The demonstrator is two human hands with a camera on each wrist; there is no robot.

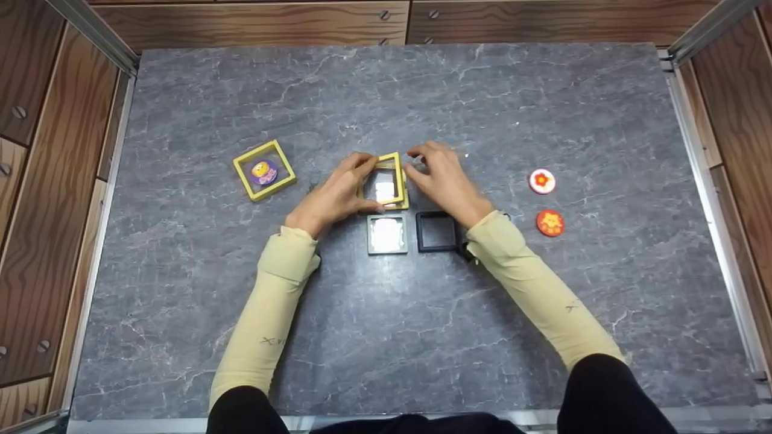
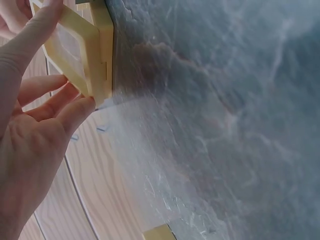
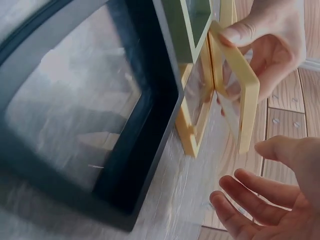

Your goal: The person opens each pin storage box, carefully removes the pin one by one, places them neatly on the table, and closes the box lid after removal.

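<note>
My left hand (image 1: 338,190) grips a square yellow display frame (image 1: 399,181) with a clear film pane, thumb and fingers at its edges. In the right wrist view this yellow half stands tilted away from a second yellow half (image 3: 188,137), the two meeting along one side. Just right of them, my right hand (image 1: 443,178) hovers with its fingers loosely bent and spread. A small gap separates its thumb (image 3: 275,149) from the tilted half, and nothing is in its grasp.
A grey-green frame (image 1: 370,235) and a black frame (image 1: 420,234) lie nearer my body. At left, another yellow frame (image 1: 243,181) surrounds a purple badge (image 1: 263,172). A white flower badge (image 1: 542,181) and a red badge (image 1: 550,223) lie to the right. Wood-patterned walls (image 1: 253,24) border the table.
</note>
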